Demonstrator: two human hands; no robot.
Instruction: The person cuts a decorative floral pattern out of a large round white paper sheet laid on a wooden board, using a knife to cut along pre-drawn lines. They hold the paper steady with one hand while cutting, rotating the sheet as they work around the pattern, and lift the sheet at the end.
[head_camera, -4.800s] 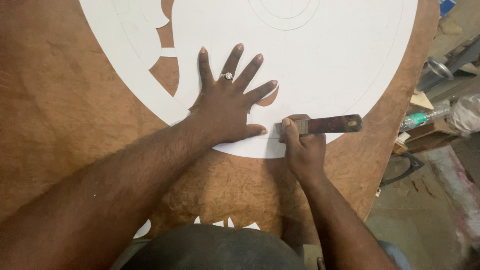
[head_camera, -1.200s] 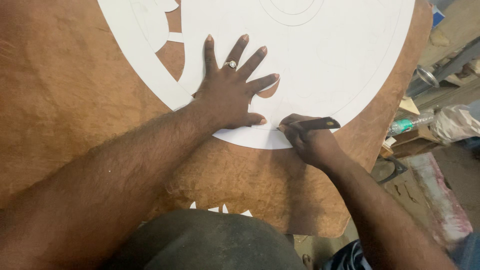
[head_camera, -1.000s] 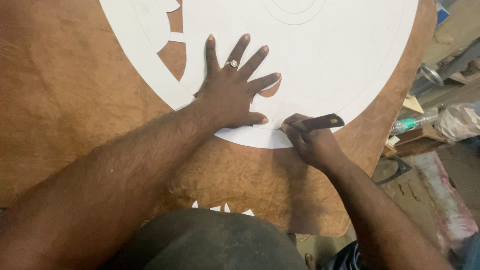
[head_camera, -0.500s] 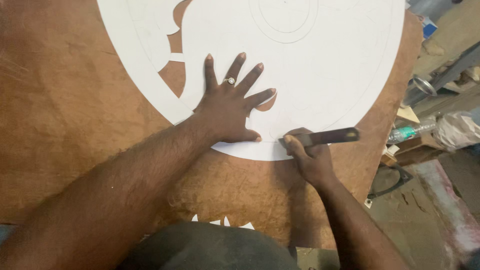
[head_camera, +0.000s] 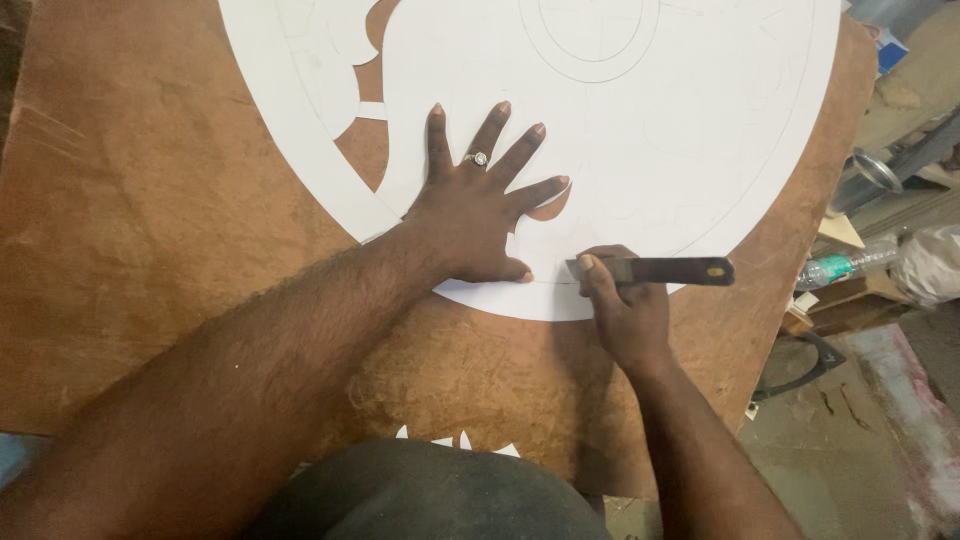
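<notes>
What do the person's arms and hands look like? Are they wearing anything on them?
Both arms are bare, with no sleeves, gloves or watch in view. The forearms are hairy. The left hand wears one ring, silvery with a small raised top, on the ring finger. The right hand has no ring that shows. The fingernails look short and plain.

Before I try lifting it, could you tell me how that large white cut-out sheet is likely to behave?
The white sheet looks thin and lies flat on the brown board, so it would probably flop if lifted by one edge. Its cut-out openings leave narrow strips that could tear or crease. The left hand presses it down, which suggests it slides easily.
</notes>
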